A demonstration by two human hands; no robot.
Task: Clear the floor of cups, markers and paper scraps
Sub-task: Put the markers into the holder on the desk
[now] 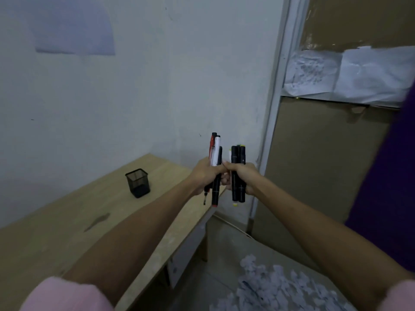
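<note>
Markers fill both hands, held upright in front of the person above the far right corner of the worktop (67, 221). Going from the left, a pale wooden worktop runs along the white wall, and on it, toward its far end, stands a black mesh pen holder (137, 182), upright and well apart from the hands. A dark smear marks the wood nearer the camera. On the wall above hangs a sheet of pale paper (74, 30).

The left hand (205, 176) has its grip wrapped round a bundle of markers (215, 167): a red one, a white one and a black one with a red tip pointing down. Just beside it, with the knuckles touching, the right hand (243, 178) grips a second bundle of black markers (238, 173), their yellow-green tips showing at top and bottom. Both forearms reach in from pink sleeves at the near edge.

Below the hands and to the right, a heap of torn paper scraps (276, 286) lies on the grey floor (224, 243) beside the leg of the worktop. At the far right stands a brown board in a white frame, with crumpled white sheets (348, 75) fixed across it.
</note>
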